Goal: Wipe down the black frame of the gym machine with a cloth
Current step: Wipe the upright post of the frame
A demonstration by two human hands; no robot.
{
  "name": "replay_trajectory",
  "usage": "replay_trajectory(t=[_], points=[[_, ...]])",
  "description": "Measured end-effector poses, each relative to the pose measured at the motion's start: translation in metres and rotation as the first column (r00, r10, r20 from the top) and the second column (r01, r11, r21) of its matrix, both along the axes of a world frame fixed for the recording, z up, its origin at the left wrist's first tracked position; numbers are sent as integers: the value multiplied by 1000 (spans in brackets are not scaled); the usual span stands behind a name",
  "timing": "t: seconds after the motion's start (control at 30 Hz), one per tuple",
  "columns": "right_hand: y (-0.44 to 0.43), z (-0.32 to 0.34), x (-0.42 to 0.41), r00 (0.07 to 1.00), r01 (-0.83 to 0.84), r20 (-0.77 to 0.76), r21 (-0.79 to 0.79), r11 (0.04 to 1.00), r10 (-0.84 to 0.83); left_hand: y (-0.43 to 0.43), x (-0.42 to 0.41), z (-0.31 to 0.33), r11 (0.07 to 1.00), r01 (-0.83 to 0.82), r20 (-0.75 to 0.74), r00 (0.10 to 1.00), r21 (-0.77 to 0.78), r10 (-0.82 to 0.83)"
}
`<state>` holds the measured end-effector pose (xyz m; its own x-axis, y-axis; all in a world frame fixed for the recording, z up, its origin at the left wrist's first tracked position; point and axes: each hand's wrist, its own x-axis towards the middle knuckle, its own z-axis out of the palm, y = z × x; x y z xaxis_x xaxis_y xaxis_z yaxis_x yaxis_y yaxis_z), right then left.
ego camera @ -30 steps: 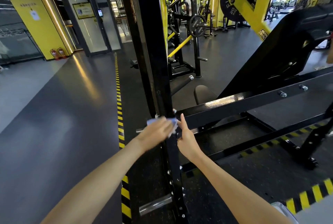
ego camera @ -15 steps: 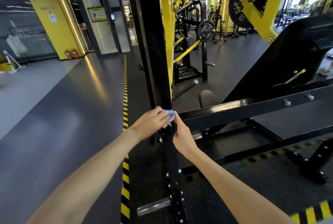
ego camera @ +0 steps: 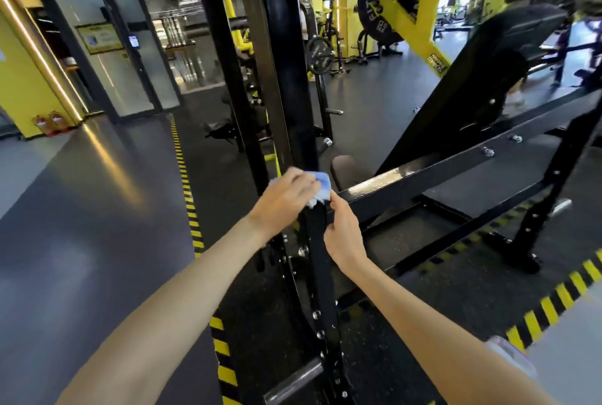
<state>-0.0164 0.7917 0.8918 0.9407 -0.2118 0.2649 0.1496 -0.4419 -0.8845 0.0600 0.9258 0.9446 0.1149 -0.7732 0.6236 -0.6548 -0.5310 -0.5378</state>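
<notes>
The left hand (ego camera: 286, 199) has its grip clenched on the blue cloth (ego camera: 321, 188), pressing it to the black frame (ego camera: 286, 78) where upright meets crossbar (ego camera: 423, 173), while the right hand (ego camera: 345, 235) grasps the upright just below, likely to brace against the wiping

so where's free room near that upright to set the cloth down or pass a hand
Free: crossbar top between right hand and bolts; grey floor left of the hazard stripe. Crowded: the upright where left hand, cloth and right hand meet.
</notes>
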Motion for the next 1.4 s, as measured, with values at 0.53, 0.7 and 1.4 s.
replay_trajectory(t=[0.53,0.7,1.4], points=[[70,4,-40,982,126,-158,169,978,-99,66,-17,-14,833,-465,-572,-612,-299,-546],[82,39,-37,988,94,-152,556,826,-10,79,-33,0,750,-548,-369,-654,-371,-660],[117,141,53,539,825,656,-285,488,-528,84,91,133,366,-650,-322,-193,-666,-927]])
